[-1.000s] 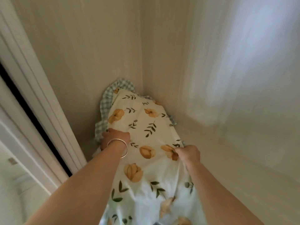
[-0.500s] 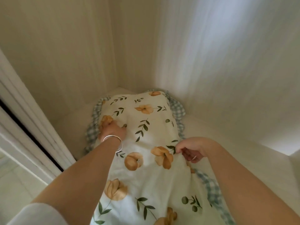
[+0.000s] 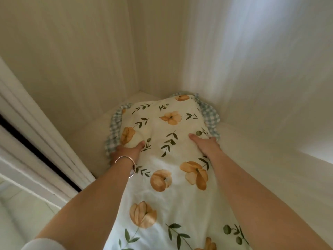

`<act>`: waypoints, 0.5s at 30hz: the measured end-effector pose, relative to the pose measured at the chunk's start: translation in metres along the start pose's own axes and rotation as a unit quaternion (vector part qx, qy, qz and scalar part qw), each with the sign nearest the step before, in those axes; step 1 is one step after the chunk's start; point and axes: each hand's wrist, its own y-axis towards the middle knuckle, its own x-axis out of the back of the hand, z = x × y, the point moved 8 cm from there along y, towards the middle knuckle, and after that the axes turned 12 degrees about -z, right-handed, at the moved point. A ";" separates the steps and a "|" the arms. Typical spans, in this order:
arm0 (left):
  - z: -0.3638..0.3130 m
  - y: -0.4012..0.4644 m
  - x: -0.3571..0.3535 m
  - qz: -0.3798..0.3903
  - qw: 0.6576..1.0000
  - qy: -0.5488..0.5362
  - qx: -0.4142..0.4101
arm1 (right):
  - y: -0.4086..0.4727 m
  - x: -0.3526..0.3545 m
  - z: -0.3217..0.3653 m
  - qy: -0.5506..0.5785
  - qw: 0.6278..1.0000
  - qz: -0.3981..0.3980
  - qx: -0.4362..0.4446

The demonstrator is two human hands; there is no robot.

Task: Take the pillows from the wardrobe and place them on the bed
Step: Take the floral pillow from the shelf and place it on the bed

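A white pillow (image 3: 167,141) printed with orange flowers and green leaves, edged with a blue-and-white checked frill, lies lengthwise inside the wardrobe, its far end in the back corner. My left hand (image 3: 126,152), with a silver bangle on the wrist, clasps the pillow's left side, thumb on top and fingers tucked under the edge. My right hand (image 3: 205,143) grips the right side the same way, thumb pressed into the cover. The pillow's near end runs out of the bottom of the view between my forearms.
Pale wood-grain wardrobe walls (image 3: 75,69) close in on the left, back and right. The wardrobe floor (image 3: 270,166) shows to the right of the pillow. A white door frame with a dark gap (image 3: 36,152) stands at the left, with pale floor below it.
My right hand has let go of its pinch on the cover and moved farther in to grip the pillow's right side. My left hand has stayed on the left edge. The view has swung right.
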 end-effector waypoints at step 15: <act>-0.019 -0.005 -0.010 0.070 0.970 -0.225 0.055 | 0.002 -0.007 -0.008 0.139 0.989 0.050 -0.018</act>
